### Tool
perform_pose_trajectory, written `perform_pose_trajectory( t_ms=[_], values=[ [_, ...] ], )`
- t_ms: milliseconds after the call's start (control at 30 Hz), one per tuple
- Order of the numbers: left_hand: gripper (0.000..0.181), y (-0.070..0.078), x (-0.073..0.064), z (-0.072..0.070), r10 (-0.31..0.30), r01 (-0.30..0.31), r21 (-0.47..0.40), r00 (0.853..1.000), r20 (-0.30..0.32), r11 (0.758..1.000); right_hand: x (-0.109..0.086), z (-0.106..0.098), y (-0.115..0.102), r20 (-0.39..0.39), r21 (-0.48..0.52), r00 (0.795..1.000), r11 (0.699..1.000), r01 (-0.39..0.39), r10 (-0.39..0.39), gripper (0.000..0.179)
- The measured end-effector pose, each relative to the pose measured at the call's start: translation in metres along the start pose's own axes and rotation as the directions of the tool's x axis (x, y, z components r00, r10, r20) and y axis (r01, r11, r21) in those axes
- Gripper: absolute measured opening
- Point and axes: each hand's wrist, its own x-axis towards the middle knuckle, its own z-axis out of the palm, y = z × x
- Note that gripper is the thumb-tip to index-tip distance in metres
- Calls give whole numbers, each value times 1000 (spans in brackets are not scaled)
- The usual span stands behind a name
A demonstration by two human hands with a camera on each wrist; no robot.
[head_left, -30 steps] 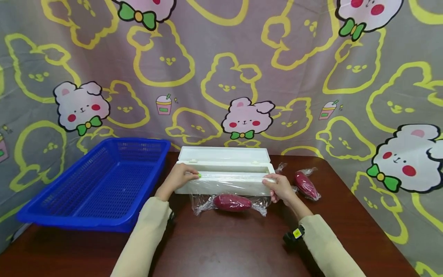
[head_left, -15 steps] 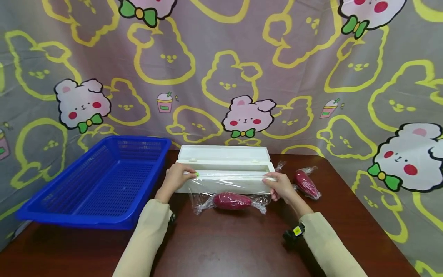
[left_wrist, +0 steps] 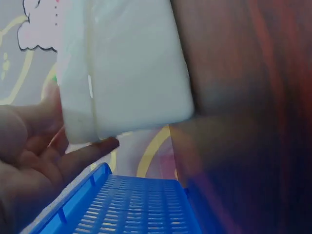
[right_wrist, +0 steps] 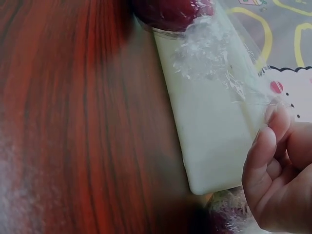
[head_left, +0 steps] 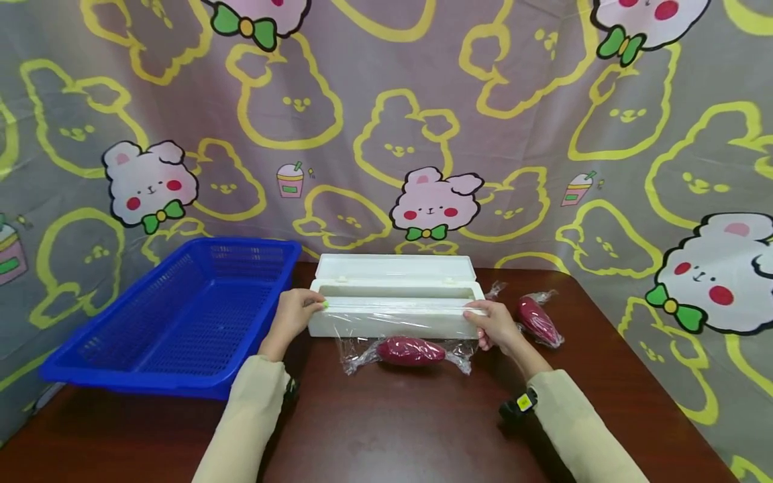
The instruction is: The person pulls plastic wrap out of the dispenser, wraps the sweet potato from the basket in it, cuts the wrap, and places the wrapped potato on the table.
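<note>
A long white cling film box [head_left: 392, 325] with its lid up stands near the table's back edge. My left hand [head_left: 291, 314] is at its left end, pinching a small green slide cutter [head_left: 325, 304]. At the right end my right hand [head_left: 494, 323] pinches the edge of the clear cling film [right_wrist: 239, 83]. That film hangs down over the box's front. Before the box lies a dark red, elongated piece of produce [head_left: 410, 351] in film with twisted ends; its kind is unclear. The left wrist view shows fingers [left_wrist: 85, 155] around the box's end.
A large blue plastic basket [head_left: 166, 382] stands on the left, close to my left forearm. Another film-wrapped dark red piece [head_left: 539, 320] lies to the right of my right hand. A patterned cloth [head_left: 362, 134] hangs behind the brown table [head_left: 386, 429].
My left hand has slid left along the box with the green slide cutter, to the box's left end. My right hand keeps its pinch at the right end.
</note>
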Motion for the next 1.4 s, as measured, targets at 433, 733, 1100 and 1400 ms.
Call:
perform_pose_trajectory(
  t_ms=[433, 733, 1100, 1400],
  values=[
    [7, -4, -6, -4, -111, 111, 8, 993, -33, 994, -5, -7, -2, 42, -22, 999, 1000, -15, 16, 39],
    [23, 10, -9, -22, -169, 165, 56, 982, 78, 985, -9, -12, -4, 250, 45, 968, 999, -4, -7, 59],
    [17, 32, -4, -30, -17, 16, 6, 994, 104, 1000, -20, -26, -7, 500, 136, 860, 990, 36, -100, 76],
    [19, 59, 9, -9, 219, -170, -171, 920, 326, 970, -21, -26, -12, 437, -64, 889, 982, 180, -134, 74]
  ],
)
